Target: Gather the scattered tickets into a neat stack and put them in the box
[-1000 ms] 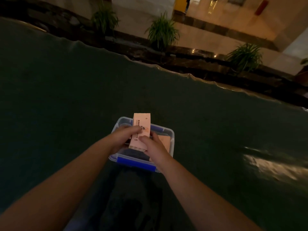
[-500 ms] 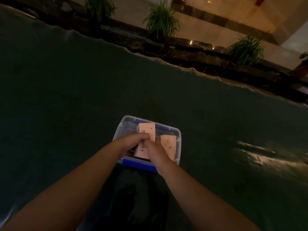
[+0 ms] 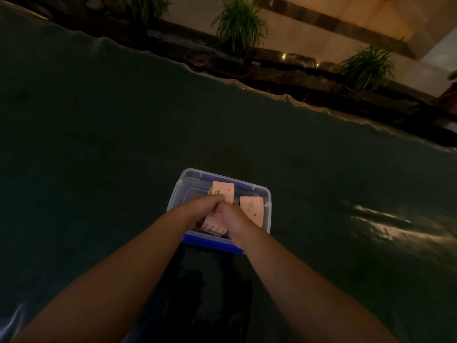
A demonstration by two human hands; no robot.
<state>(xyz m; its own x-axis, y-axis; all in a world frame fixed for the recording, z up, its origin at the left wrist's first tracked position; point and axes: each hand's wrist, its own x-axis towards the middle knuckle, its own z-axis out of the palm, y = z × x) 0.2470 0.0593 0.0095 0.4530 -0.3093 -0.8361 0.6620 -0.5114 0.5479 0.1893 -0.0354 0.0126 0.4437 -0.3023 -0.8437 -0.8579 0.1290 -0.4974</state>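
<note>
Two hands meet over a clear plastic box [image 3: 267,214] that has blue latches and sits on a dark green counter [image 3: 99,134], toward its near edge. The left hand [image 3: 202,209] and the right hand [image 3: 235,217] press together around a stack of pale pink tickets [image 3: 214,225]; both grips are closed, pinching the stack from either side, with its far end [image 3: 223,191] sticking out beyond the knuckles and its near end showing below them. The stack is held low, inside the rim of the box. A second pink ticket [image 3: 252,210] lies in the right part of the box, just beside the right hand, leaning toward the right wall. Beyond the far edge of the counter stand three potted plants [image 3: 241,23] along a dark ledge. Bright glare streaks the counter near its right edge.
</note>
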